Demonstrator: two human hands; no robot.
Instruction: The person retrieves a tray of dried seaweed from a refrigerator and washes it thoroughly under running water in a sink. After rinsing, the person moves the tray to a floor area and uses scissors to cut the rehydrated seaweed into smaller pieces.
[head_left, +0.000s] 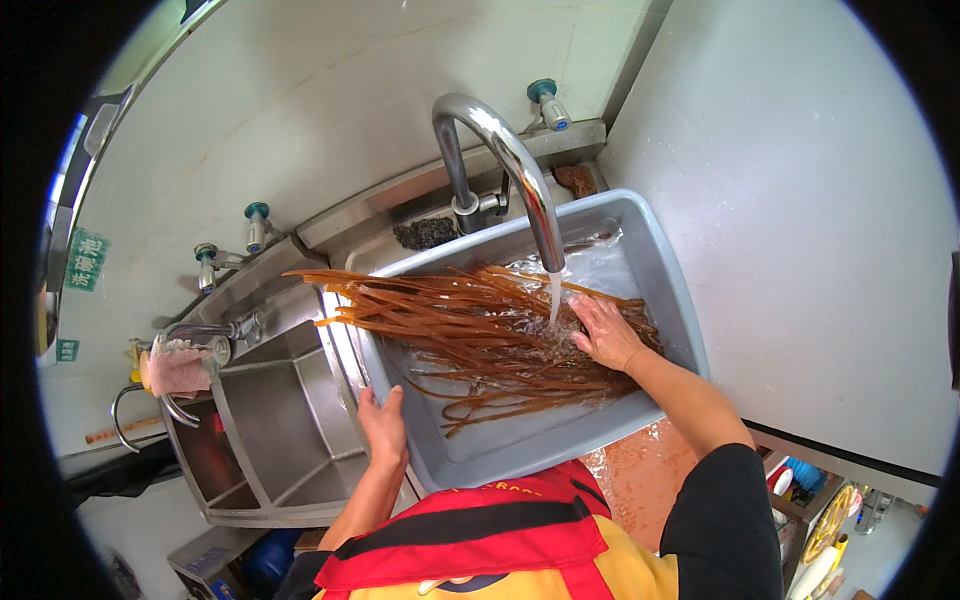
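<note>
A grey rectangular plastic tub (480, 450) sits over the sink, holding shallow water. Long, flat brown strips (450, 307), whose material I cannot settle, lie across it in a loose bundle. Their left ends stick out past the tub's left rim. My left hand (384, 427) grips that rim near the front corner, thumb on top. Flat on the strips at the right rests my right hand (609, 334), thumb apart and fingertips near the falling water. Water runs from a curved chrome tap (544, 217) onto the strips just left of that hand.
Behind the tub, a dark scouring pad (424, 233) and a brown scrubber (576, 180) lie on the sink ledge. To the left stands a stainless steel sink (285, 427), with a pink cloth (178, 367) over its tap. A smooth pale panel (795, 225) rises close on the right.
</note>
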